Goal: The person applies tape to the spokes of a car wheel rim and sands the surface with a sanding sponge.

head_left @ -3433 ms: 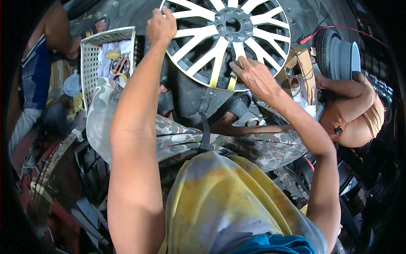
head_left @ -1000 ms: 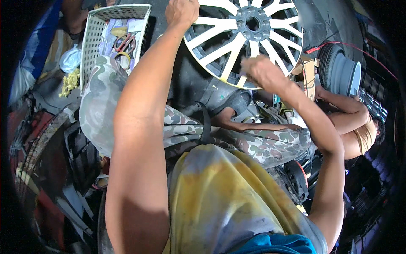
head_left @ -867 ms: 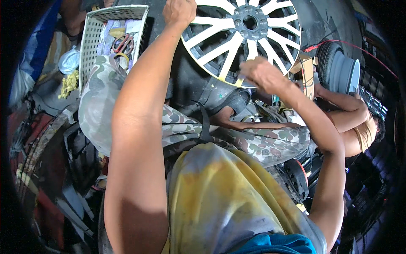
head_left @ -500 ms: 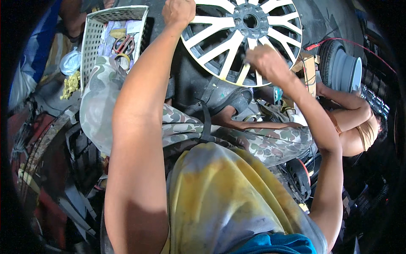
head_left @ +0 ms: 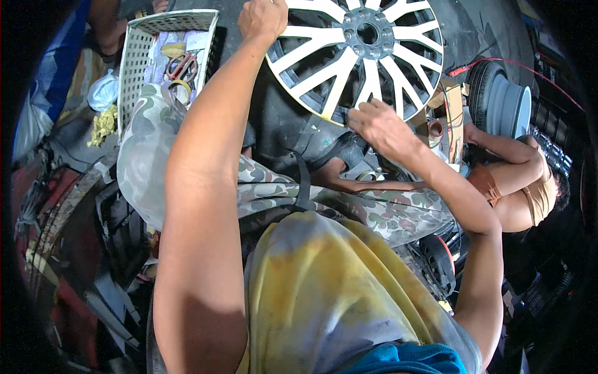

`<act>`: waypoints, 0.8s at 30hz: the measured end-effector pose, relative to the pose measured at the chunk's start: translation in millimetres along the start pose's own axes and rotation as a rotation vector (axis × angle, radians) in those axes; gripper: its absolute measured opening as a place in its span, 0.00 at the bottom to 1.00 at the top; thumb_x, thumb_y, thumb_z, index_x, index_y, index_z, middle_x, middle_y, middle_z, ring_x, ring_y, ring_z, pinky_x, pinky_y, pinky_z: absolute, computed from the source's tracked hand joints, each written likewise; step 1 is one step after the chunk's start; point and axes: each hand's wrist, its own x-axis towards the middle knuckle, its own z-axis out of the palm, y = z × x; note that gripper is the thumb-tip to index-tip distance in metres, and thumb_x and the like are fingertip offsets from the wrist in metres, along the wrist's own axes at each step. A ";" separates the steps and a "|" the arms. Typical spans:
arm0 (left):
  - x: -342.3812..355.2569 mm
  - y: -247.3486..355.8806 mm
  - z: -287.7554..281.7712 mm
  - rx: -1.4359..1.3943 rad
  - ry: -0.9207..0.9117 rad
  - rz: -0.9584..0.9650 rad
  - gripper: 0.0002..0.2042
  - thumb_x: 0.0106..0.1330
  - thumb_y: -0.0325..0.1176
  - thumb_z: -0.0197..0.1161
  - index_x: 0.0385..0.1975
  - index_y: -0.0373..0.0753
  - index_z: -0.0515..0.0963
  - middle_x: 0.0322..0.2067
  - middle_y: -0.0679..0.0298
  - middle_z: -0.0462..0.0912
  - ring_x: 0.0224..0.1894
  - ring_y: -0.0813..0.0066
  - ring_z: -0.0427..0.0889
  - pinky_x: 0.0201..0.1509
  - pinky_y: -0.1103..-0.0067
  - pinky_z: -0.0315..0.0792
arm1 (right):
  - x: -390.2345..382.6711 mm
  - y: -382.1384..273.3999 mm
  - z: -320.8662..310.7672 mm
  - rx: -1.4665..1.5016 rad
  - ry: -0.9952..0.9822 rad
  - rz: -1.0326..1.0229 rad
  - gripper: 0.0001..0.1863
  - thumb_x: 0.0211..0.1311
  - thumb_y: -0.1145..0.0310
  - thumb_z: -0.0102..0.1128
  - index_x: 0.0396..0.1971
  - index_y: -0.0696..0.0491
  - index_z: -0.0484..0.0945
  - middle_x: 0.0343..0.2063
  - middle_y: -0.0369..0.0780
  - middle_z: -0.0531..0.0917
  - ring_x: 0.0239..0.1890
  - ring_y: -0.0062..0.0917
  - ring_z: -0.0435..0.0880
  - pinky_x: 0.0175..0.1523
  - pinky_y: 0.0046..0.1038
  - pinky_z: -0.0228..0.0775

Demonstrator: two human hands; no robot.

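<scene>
Shirt (head_left: pixel 311 280): loose, grey base with broad yellow areas, an orange-brown band across the upper part and bluish-grey patches lower down; soft lengthwise folds, surface uneven in colour. Bunched blue-teal cloth (head_left: pixel 411 359) at the lower edge; whether it is part of the shirt cannot be told. Trousers (head_left: pixel 398 215): camouflage, rounded blotches of grey-green, brown and off-white; the knee on the left side reads paler and greyer. Narrow dark strap (head_left: pixel 303 181) lies across the trousers, attachment unclear. Footwear: dark sandal (head_left: pixel 354 151), detail too small to read. Left hand (head_left: pixel 263 22) and right hand (head_left: pixel 379 124) both bare, as are the forearms.
</scene>
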 end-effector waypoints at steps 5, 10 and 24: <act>0.7 2.0 0.9 0.003 0.015 0.013 0.20 0.78 0.49 0.45 0.44 0.36 0.75 0.36 0.36 0.85 0.43 0.32 0.83 0.50 0.48 0.76 | 0.8 52.1 -10.7 -0.046 0.123 0.098 0.13 0.55 0.75 0.60 0.42 0.54 0.81 0.37 0.42 0.81 0.42 0.35 0.81 0.52 0.38 0.73; 2.3 -4.2 -1.9 0.008 0.025 0.023 0.20 0.78 0.48 0.45 0.44 0.36 0.76 0.35 0.37 0.85 0.42 0.32 0.83 0.48 0.48 0.77 | -2.9 17.4 7.2 0.134 0.150 -0.038 0.05 0.58 0.73 0.54 0.30 0.52 0.79 0.32 0.41 0.81 0.39 0.34 0.85 0.48 0.35 0.76; 0.3 -2.8 -7.3 -0.020 -0.011 -0.001 0.20 0.79 0.49 0.45 0.46 0.37 0.74 0.37 0.37 0.85 0.45 0.32 0.83 0.51 0.49 0.75 | 11.3 42.9 3.7 0.153 0.261 0.212 0.09 0.67 0.67 0.60 0.36 0.58 0.82 0.32 0.46 0.79 0.40 0.42 0.80 0.48 0.42 0.72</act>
